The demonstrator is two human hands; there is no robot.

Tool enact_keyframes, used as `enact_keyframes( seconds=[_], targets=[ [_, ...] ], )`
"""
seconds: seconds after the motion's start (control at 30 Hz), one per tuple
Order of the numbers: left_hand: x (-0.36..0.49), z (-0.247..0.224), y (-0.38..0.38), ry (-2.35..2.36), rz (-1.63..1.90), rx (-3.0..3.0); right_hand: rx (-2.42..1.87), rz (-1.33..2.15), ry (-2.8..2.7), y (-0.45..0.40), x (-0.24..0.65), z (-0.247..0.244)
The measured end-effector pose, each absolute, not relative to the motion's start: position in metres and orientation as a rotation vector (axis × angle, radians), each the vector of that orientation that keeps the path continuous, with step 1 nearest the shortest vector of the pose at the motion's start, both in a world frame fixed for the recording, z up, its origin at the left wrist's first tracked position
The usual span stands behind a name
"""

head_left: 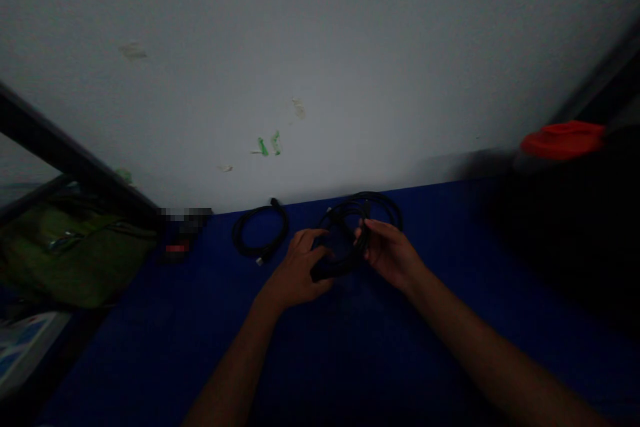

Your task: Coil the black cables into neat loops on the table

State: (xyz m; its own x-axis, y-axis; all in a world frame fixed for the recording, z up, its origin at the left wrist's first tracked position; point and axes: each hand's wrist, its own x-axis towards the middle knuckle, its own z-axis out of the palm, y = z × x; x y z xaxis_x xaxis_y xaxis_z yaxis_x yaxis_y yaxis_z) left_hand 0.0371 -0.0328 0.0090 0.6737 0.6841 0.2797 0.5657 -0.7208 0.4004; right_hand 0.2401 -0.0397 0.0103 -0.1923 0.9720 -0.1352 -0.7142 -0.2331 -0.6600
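Note:
A black cable (345, 265), looped into a coil, is gripped at its right side by my right hand (393, 253), with thumb and fingers closed on it. My left hand (299, 271) is at the coil's left end, its fingers apart and curved around the loop; whether they touch it is hard to tell in the dim light. Behind my hands, another coiled black cable (393, 203) lies near the wall, partly covered by the held one. To the left of my left hand, a separate coiled cable (239, 238) with a pale metal plug rests on the blue surface.
The blue tabletop (310, 360) meets a pale wall (360, 67) with tape scraps. At left are a green bag (75, 247), a dark frame bar (75, 147) and a small dark item with red (177, 247). A black bulk (575, 227) with an orange top (563, 140) stands right.

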Motion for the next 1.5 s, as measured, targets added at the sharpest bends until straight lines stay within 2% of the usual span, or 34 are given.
enact_keyframes(
  seconds=[0.2, 0.33, 0.47, 0.57, 0.7, 0.87, 1.07, 1.37, 1.5],
  targets=[
    [0.042, 0.009, -0.034, 0.789, 0.605, 2.712, -0.687, 1.725, -0.666, -0.035, 0.244, 0.003],
    [0.04, 0.007, -0.03, 0.919, 0.751, 2.781, -0.831, 1.569, -0.956, -0.034, 0.244, 0.002],
    [0.033, 0.005, -0.026, 1.157, 0.93, 2.874, -0.986, 1.407, -1.562, -0.041, 0.242, 0.005],
    [0.027, 0.006, -0.025, 1.409, 1.001, 2.852, -0.995, 1.097, -2.16, -0.05, 0.24, 0.007],
    [0.023, 0.006, -0.024, 1.673, 1.006, 2.773, -0.977, 0.836, -2.501, -0.057, 0.235, 0.006],
    [0.027, 0.005, -0.023, 1.778, 0.874, 2.592, -0.894, 0.795, -2.513, -0.054, 0.233, 0.003],
    [0.031, 0.007, -0.026, 1.552, 0.716, 2.472, -0.967, 0.87, -2.195, -0.048, 0.235, 0.005],
    [0.034, 0.008, -0.028, 1.299, 0.77, 2.198, -0.915, 1.378, -1.825, -0.044, 0.24, 0.004],
    [0.035, 0.012, -0.029, 1.206, 0.737, 2.104, -0.993, 1.471, -1.769, -0.046, 0.238, 0.006]
  ],
)
